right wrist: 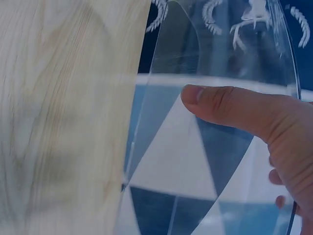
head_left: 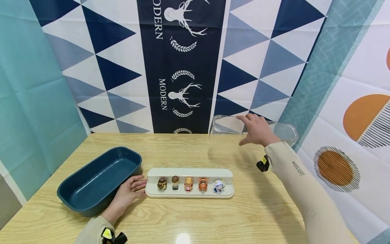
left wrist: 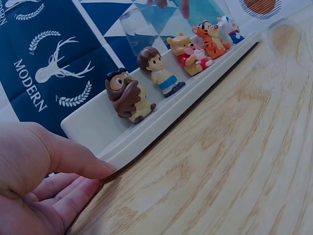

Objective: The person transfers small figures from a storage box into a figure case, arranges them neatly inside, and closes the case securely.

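A long white display stand (head_left: 195, 195) bears several small figures in a row. Among them are an owl (left wrist: 127, 98), a boy (left wrist: 159, 73), a yellow bear (left wrist: 182, 51), an orange tiger (left wrist: 210, 41) and a white-and-blue figure (head_left: 218, 186). My left hand (head_left: 129, 191) touches the stand's left end with fingers and thumb extended; the left wrist view shows the thumb at its corner. At the back right, my right hand (head_left: 257, 130) grips a clear plastic cover (head_left: 223, 126), thumb on one side and fingers on the other. Its lower part is hard to make out.
A dark blue oblong basin (head_left: 76, 174) stands on the left, close beside my left forearm. The wood-grain table (head_left: 170, 220) ends at a patterned cloth wall (head_left: 122, 57) behind. Another patterned cloth (head_left: 350, 112) hangs on the right.
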### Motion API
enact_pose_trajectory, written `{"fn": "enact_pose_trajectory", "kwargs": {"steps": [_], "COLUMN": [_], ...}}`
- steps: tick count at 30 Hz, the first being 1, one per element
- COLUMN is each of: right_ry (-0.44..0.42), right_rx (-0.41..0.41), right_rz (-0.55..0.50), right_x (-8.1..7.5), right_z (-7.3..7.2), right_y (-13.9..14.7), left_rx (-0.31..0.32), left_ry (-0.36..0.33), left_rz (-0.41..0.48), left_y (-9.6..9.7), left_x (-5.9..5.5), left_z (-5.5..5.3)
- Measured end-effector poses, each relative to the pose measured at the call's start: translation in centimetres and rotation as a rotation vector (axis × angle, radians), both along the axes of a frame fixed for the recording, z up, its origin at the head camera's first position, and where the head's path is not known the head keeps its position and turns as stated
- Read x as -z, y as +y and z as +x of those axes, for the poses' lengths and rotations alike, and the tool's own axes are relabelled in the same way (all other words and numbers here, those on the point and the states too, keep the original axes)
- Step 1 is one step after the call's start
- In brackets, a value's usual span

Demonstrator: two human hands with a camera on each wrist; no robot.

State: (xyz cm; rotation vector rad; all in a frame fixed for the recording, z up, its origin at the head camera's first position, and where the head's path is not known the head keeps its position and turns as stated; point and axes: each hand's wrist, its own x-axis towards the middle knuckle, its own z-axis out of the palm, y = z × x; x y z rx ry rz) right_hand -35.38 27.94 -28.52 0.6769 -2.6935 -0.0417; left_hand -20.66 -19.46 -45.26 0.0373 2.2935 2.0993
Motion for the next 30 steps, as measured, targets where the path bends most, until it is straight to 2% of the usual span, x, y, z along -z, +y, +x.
{"fn": "enact_pose_trajectory", "kwargs": {"steps": [6,12,16,18,21,24,26,30], "right_ry": [-0.110,-0.169,-0.199,-0.217,-0.238,-0.250,-0.257,-0.276], "right_rx": [-0.007,-0.056,-0.070,-0.073,-0.083,-0.100,-0.109,-0.120], "right_rz": [-0.008,0.017,0.012,0.014,0.038,0.053,0.048,0.047], "right_x": [-1.5,-2.0,-2.4,-2.7,-2.9,-2.9,-2.8,-2.7], "right_z": [1.1,2.6,3.4,3.9,4.5,5.2,5.6,6.3], "right_y": [-3.0,-5.4,-6.9,-7.6,-8.7,-9.9,-10.6,-12.0], "left_rx": [-0.006,0.005,0.026,0.048,0.060,0.055,0.033,0.021], "left_ry": [0.007,0.002,0.041,0.086,0.105,0.085,0.044,0.023], "left_rz": [-0.003,0.001,0.011,0.030,0.041,0.033,0.012,-0.003], "left_y": [-0.1,0.0,-0.1,-0.2,-0.3,-0.3,-0.2,-0.1], "left_x": [0.0,-0.2,-0.1,0.1,0.2,0.1,0.0,-0.2], "left_z": [0.0,0.1,0.2,0.2,0.2,0.2,0.2,0.2]}}
